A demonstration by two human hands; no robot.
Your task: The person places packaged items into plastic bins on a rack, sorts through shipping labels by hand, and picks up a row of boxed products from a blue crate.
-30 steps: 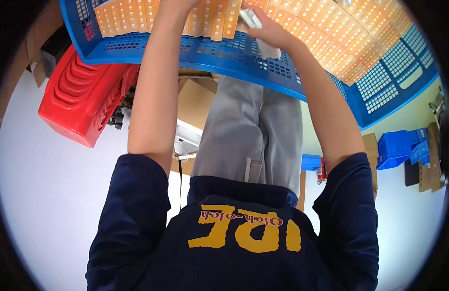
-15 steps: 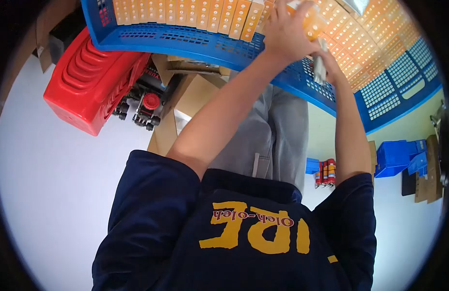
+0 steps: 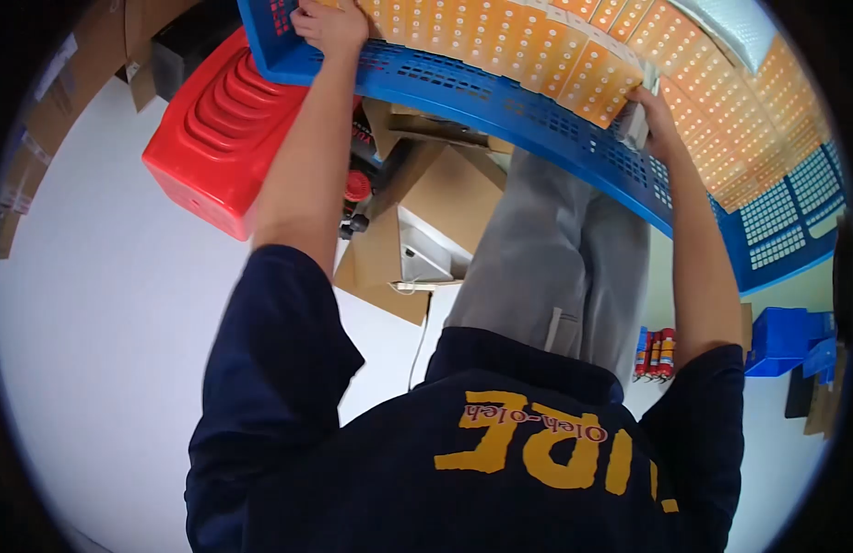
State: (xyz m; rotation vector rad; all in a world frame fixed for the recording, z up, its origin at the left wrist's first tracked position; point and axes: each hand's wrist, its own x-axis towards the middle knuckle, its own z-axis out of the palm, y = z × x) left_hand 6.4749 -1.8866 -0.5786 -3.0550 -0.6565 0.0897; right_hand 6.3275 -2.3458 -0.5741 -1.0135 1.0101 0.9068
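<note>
A long row of orange boxes (image 3: 500, 41) with pale round marks stands in a blue plastic crate (image 3: 426, 83). At the row's left end, my left hand (image 3: 334, 29) has its fingers bent around the end boxes; part of it is cut off by the top edge. Toward the row's right end is my right hand (image 3: 657, 120), closed on a whitish-grey folded item (image 3: 635, 124), its thumb against the boxes. What that item is cannot be made out. More orange boxes (image 3: 721, 120) fill the crate's right side, with a silvery clear plastic sheet (image 3: 735, 28) on them.
A red plastic stool (image 3: 210, 138) lies left of the crate. Below it sit an open cardboard box (image 3: 445, 198) and a dark machine with a red knob (image 3: 357, 184). Red cylinders (image 3: 657, 352) and blue bins (image 3: 781, 341) are on the right.
My left hand has moved left, from beside my right hand to the left end of the row. My right hand keeps the whitish item by the row's right end. The view has shifted.
</note>
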